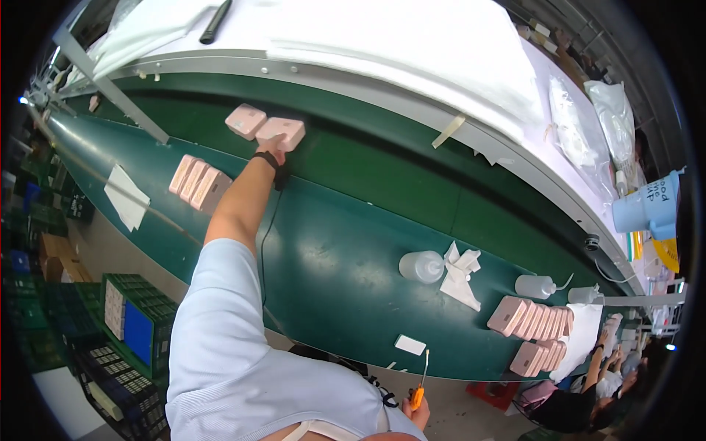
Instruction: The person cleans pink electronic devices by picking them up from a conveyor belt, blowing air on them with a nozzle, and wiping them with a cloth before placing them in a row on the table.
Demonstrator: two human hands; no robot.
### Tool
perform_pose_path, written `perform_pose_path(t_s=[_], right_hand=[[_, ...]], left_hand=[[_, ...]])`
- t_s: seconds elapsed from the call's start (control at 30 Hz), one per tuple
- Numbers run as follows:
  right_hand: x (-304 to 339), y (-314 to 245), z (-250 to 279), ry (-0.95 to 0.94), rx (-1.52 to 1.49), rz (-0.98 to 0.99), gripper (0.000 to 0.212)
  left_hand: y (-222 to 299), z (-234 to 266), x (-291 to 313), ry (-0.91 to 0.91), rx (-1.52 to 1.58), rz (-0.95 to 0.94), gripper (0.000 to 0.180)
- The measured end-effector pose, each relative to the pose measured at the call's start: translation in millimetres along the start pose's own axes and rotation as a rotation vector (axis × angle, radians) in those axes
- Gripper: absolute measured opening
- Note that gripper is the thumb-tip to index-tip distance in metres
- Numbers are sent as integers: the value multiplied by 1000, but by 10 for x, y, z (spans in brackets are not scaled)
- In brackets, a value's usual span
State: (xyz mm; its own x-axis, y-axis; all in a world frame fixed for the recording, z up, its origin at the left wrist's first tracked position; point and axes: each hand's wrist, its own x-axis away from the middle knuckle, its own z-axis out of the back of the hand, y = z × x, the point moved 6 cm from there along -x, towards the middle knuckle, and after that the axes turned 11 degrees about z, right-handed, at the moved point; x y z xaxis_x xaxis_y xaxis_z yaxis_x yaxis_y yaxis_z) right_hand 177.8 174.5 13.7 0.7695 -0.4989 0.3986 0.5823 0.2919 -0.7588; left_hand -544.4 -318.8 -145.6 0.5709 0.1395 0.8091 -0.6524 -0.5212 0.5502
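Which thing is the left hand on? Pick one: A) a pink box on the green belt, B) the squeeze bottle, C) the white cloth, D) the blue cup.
A: the left hand rests on a pink box on the belt, beside a second one; the right hand holds an orange screwdriver low by the body.

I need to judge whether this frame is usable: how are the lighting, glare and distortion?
Head view: even lighting, soft glare on the green belt; strong fisheye bending at the rim; white cloth nearly overexposed; left hand on the pink case stays sharp.
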Motion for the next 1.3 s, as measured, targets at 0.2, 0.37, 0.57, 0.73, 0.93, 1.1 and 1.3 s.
perform_pose_path(t_s=[0.2,0.37,0.57,0.73,0.93,1.1,1.3], right_hand=[[-450,-888,-10,-199,287,547,47],[-666,-1436,12,-332,357,878,49],[-531,-1591,-134,-471,544,1075,42],[-337,-1527,-174,-619,546,1224,39],[-393,-1484,-121,-692,576,1192,44],[-374,-1356,-130,-735,522,1208,44],[-131,-1323,-92,-798,401,1310,44]], left_hand=[[-749,-347,2459,-367,-143,45,33],[-1637,52,3711,-616,-140,-25,46],[-1992,601,4948,-272,-889,-589,52],[-2285,1116,5341,-205,-906,-483,52],[-2831,1714,5481,-373,-353,125,48],[-3299,1813,5461,-409,-28,205,45],[-3454,1935,5631,-385,432,-152,44]])
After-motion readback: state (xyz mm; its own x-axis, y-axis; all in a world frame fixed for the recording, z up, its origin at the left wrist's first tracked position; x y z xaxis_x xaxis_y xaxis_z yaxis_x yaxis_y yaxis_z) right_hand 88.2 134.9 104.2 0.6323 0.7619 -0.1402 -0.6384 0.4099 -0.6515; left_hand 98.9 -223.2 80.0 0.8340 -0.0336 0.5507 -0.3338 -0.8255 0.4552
